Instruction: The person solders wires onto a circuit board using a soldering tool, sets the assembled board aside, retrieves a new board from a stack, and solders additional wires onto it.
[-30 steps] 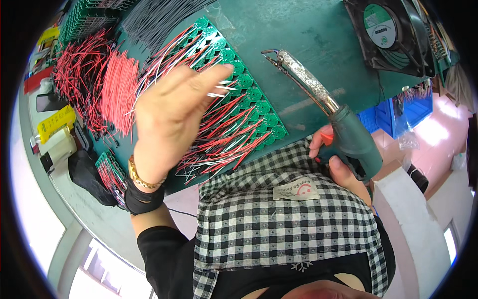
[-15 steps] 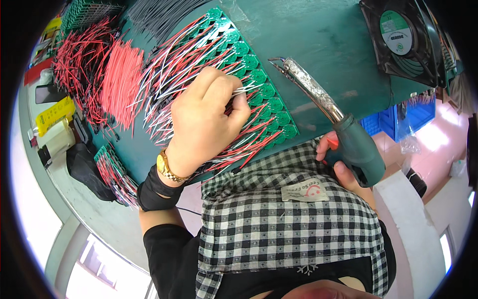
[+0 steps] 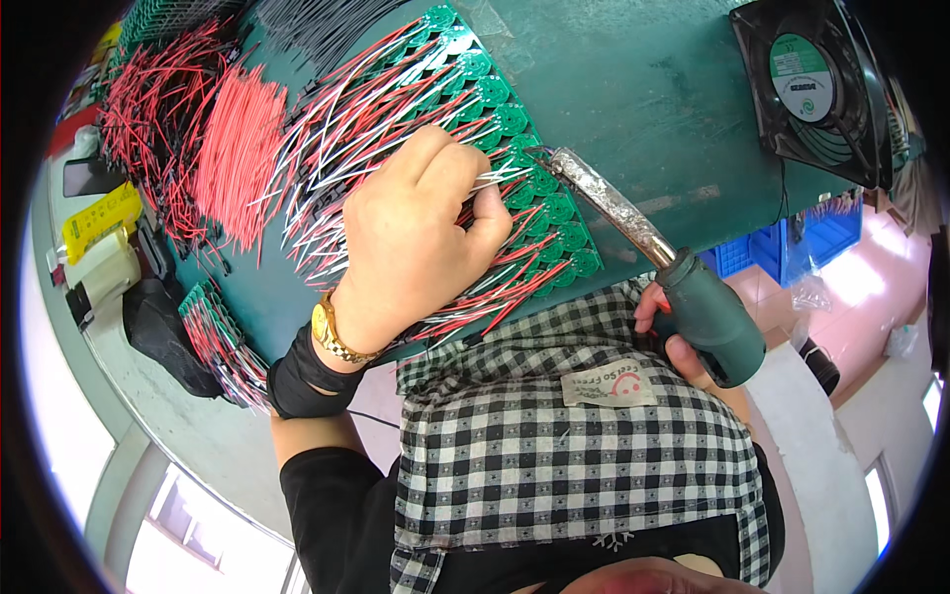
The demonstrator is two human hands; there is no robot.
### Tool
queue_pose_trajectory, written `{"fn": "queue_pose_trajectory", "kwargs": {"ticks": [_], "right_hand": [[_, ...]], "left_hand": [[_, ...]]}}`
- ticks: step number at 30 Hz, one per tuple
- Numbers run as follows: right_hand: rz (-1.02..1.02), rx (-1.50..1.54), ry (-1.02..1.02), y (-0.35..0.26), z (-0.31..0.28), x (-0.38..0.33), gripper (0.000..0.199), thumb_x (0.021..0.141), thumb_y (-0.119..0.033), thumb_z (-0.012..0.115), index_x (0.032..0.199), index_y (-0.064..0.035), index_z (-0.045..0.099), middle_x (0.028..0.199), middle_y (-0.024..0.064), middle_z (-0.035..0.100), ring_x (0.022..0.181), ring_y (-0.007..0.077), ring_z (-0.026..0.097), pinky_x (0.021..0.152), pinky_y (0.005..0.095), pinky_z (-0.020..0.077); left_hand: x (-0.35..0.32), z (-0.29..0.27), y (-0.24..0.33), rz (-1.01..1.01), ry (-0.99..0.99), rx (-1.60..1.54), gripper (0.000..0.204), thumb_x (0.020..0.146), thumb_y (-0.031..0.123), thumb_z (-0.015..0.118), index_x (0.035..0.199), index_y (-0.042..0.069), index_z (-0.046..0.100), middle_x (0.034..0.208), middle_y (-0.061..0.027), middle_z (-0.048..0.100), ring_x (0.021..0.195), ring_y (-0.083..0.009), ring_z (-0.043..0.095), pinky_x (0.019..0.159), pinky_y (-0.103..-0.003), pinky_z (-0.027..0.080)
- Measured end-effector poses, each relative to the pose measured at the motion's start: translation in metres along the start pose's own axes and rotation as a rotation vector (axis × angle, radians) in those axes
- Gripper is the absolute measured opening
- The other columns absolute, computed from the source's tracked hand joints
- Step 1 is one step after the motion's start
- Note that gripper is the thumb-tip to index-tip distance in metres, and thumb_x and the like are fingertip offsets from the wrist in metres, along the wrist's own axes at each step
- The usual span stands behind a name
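Note:
My left hand (image 3: 421, 223) is closed in a pinch on a white wire (image 3: 498, 176), whose end reaches a panel of round green circuit boards (image 3: 560, 207). Red, white and black wires (image 3: 346, 129) fan leftward from the panel, partly hidden under that hand. My right hand (image 3: 683, 346) grips the dark green handle of a soldering iron (image 3: 625, 216), its fingers mostly behind the handle. The iron's tip lies at the panel's right side, close to the pinched wire; whether it touches a board is too small to tell.
A black fan (image 3: 811, 89) stands at the far right of the green work surface (image 3: 643, 99). Bundles of red wires (image 3: 242, 153) and grey wires (image 3: 322, 30) lie left and back. A smaller wired board panel (image 3: 223, 342) sits at the left edge. Blue bins (image 3: 792, 243) are below right.
The soldering iron has moved left, bringing its tip from beside the panel to its boards near my left hand. My left hand has shifted slightly right, still pinching the white wire.

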State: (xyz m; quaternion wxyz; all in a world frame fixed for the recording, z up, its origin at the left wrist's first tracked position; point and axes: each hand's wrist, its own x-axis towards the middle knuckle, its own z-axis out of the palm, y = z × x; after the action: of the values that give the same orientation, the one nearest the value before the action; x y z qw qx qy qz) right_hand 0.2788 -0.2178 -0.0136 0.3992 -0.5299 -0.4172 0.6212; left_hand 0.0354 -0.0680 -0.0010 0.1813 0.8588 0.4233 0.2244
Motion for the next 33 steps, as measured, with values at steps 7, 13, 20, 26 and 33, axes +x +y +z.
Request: {"fn": "queue_pose_trajectory", "kwargs": {"ticks": [7, 13, 20, 26, 33], "right_hand": [[-0.131, -0.250, -0.085, 0.004, -0.008, 0.006, 0.031, 0.074, -0.019, 0.063, 0.100, -0.0006, 0.062, 0.085, 0.0051, 0.066, 0.074, 0.0147, 0.065, 0.069, 0.0262, 0.0507], [-0.084, -0.170, -0.048, 0.007, -0.004, 0.002, 0.031, 0.075, -0.018, 0.063, 0.101, -0.0007, 0.061, 0.087, 0.0058, 0.066, 0.076, 0.0140, 0.064, 0.069, 0.0257, 0.0507], [-0.022, 0.026, -0.088, -0.013, 0.000, -0.001, 0.049, 0.084, -0.031, 0.063, 0.123, -0.0078, 0.045, 0.094, 0.0143, 0.056, 0.082, 0.0192, 0.057, 0.073, 0.0321, 0.0461], [0.093, 0.119, 0.001, -0.002, 0.007, -0.012, 0.049, 0.081, -0.035, 0.065, 0.113, -0.0007, 0.051, 0.098, 0.0049, 0.054, 0.082, 0.0112, 0.054, 0.069, 0.0242, 0.0437], [0.040, 0.141, 0.025, 0.010, 0.006, -0.022, 0.047, 0.081, -0.034, 0.065, 0.111, -0.0008, 0.051, 0.097, 0.0045, 0.054, 0.081, 0.0111, 0.054, 0.069, 0.0239, 0.0435]], "left_hand": [[0.000, 0.003, 0.003, -0.017, 0.007, 0.010, 0.013, 0.065, -0.003, 0.063, 0.074, 0.003, 0.056, 0.070, -0.0080, 0.054, 0.058, -0.0217, 0.055, 0.052, -0.030, 0.045], [-0.005, 0.005, 0.000, -0.018, 0.018, 0.018, 0.013, 0.065, -0.003, 0.064, 0.074, 0.003, 0.057, 0.070, -0.0077, 0.055, 0.058, -0.0208, 0.056, 0.052, -0.029, 0.046], [-0.007, 0.006, -0.004, 0.036, 0.074, 0.034, 0.011, 0.063, 0.006, 0.066, 0.071, 0.007, 0.058, 0.068, -0.0046, 0.052, 0.054, -0.0222, 0.055, 0.045, -0.032, 0.045], [-0.012, 0.003, 0.000, 0.019, 0.060, 0.053, 0.011, 0.064, 0.005, 0.065, 0.072, 0.007, 0.057, 0.068, -0.0051, 0.052, 0.055, -0.0226, 0.054, 0.046, -0.033, 0.044], [-0.014, 0.001, 0.005, 0.006, 0.032, 0.048, 0.010, 0.068, 0.006, 0.065, 0.075, 0.006, 0.057, 0.071, -0.0062, 0.053, 0.058, -0.0232, 0.056, 0.049, -0.033, 0.045]]}}
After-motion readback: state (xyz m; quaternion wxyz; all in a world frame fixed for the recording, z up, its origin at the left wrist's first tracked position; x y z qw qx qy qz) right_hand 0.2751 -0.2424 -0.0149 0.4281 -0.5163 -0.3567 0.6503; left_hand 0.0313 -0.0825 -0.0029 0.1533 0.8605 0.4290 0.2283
